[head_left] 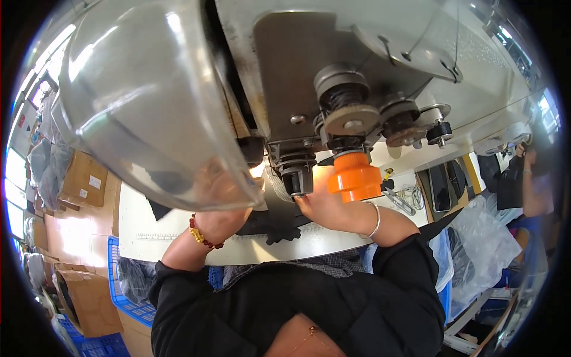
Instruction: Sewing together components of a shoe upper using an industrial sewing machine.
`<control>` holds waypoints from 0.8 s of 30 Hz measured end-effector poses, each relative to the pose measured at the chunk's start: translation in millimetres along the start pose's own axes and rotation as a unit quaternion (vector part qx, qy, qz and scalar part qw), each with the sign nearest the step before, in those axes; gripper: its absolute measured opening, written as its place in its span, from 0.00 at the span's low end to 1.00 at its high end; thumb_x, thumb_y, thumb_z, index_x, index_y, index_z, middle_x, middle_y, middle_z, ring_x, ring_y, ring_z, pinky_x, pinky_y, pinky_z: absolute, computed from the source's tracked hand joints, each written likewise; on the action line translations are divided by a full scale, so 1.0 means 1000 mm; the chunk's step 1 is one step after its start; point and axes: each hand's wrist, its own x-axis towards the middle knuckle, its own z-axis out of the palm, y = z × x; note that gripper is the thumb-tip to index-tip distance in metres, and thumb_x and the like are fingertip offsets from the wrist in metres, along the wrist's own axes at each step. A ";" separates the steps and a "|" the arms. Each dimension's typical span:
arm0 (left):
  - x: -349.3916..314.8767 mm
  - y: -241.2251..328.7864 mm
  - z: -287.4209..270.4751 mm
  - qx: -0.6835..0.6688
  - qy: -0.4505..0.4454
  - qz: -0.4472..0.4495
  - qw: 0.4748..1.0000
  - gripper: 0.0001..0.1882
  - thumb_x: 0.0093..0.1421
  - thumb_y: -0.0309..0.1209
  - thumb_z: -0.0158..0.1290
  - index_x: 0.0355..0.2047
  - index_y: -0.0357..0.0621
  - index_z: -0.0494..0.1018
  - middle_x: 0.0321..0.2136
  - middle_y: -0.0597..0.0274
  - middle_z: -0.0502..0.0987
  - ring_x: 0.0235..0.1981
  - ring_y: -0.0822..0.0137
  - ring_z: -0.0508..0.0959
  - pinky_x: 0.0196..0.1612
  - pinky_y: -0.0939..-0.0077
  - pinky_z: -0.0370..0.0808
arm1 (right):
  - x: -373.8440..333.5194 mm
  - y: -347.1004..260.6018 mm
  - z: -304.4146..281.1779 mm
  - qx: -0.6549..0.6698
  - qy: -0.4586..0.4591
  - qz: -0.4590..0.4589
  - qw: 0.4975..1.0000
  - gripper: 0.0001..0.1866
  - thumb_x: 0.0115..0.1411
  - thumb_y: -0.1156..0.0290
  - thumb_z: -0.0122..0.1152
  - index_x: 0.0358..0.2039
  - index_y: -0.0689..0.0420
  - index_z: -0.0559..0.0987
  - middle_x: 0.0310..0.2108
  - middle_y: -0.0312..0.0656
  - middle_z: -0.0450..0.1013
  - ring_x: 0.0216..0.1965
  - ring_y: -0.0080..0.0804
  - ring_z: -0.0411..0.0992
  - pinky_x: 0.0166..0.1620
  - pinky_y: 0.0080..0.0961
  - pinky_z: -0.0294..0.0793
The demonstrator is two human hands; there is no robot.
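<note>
An industrial sewing machine [380,65] fills the upper part of the view, its clear plastic guard [143,101] bulging at the left, above a white work table [148,232] where dark fabric [273,226] lies under the needle area. The left hand [223,202], a red bead bracelet [202,235] on its wrist, rests on the fabric behind the guard, its grip impossible to tell. The right hand [324,205], wearing a silver bangle [375,220], lies beside the presser foot [297,178] below an orange knob [355,177], fingers hidden.
</note>
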 end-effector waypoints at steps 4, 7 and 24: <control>-0.013 -0.007 0.007 -0.008 0.011 -0.038 0.999 0.12 0.50 0.30 0.60 0.36 0.45 0.75 0.35 0.58 0.75 0.40 0.55 0.74 0.44 0.55 0.69 | 0.010 -0.011 -0.025 0.023 -0.033 0.009 0.999 0.09 0.46 0.76 0.59 0.30 0.51 0.80 0.21 0.39 0.72 0.20 0.39 0.71 0.21 0.32 0.67; -0.020 -0.014 0.004 -0.097 0.048 -0.101 0.989 0.14 0.50 0.29 0.60 0.38 0.44 0.75 0.36 0.58 0.76 0.41 0.57 0.75 0.44 0.59 0.71 | 0.016 -0.015 -0.037 -0.022 -0.020 -0.034 0.999 0.12 0.47 0.75 0.60 0.33 0.47 0.81 0.32 0.34 0.74 0.25 0.34 0.72 0.24 0.30 0.68; -0.009 0.009 -0.006 -0.053 -0.039 -0.088 0.994 0.10 0.50 0.31 0.60 0.33 0.46 0.76 0.35 0.59 0.73 0.41 0.57 0.72 0.40 0.61 0.70 | 0.015 0.005 -0.026 -0.081 0.020 -0.195 0.977 0.12 0.46 0.68 0.63 0.34 0.48 0.79 0.27 0.29 0.71 0.21 0.26 0.67 0.21 0.25 0.62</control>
